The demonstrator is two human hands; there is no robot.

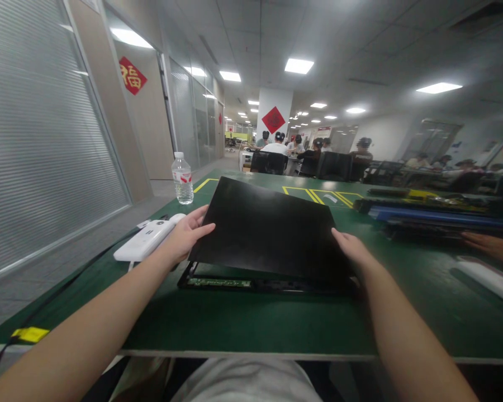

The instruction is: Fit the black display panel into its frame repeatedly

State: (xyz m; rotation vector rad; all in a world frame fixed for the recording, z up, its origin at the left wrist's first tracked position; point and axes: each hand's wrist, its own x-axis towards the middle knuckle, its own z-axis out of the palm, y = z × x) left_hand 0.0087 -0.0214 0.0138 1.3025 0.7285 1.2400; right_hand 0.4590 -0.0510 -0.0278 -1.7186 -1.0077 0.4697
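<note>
A thin black display panel [268,229] hangs tilted over the green table, its far edge raised. My left hand [188,233] grips its left edge, thumb on the dark face and fingers behind. On the right edge my right hand [351,248] is closed the same way, with most of its fingers hidden. Beneath the panel lies a black frame [285,286], partly covered. A green circuit board strip [218,283] shows along the frame's near side. Whether panel and frame touch at the right is hard to tell.
A white device [145,240] with a cable lies left of my left hand, and a water bottle [183,180] stands behind it. Blurred black and blue strips [427,218] lie at right, near another person's hand [490,245]. Yellow tape [310,194] marks the table's far side.
</note>
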